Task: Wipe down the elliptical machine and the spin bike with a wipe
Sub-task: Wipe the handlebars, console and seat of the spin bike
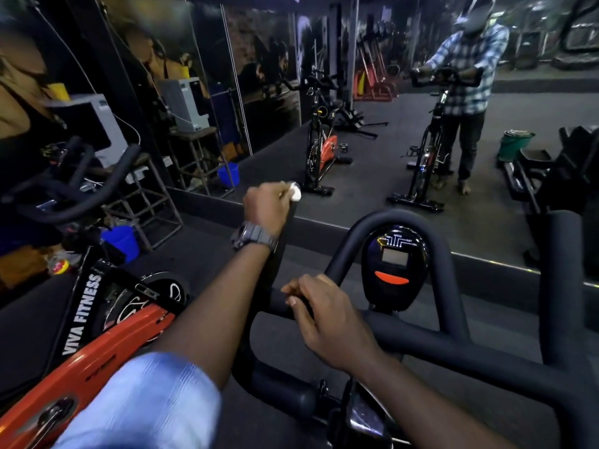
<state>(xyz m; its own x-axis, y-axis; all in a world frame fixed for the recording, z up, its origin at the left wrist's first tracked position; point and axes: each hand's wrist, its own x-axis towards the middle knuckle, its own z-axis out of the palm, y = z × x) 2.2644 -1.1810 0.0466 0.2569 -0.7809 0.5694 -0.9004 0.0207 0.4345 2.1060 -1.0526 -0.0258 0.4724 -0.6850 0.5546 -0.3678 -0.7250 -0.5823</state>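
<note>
I stand at a black spin bike whose handlebar (431,348) fills the lower right. Its small console (393,264) has a grey screen and an orange button. My left hand (267,205) grips the top of the left upright handle (280,254), with a white wipe (294,191) bunched between the fingers and the grip. My right hand (321,314) curls round the crossbar just left of the console loop. The wipe is mostly hidden by my fingers.
An orange and black spin bike (107,325) marked VIVA FITNESS stands close on the left. A wall mirror (486,205) ahead reflects me and the bikes. A blue bucket (121,241) sits on the floor by a metal stand (152,202).
</note>
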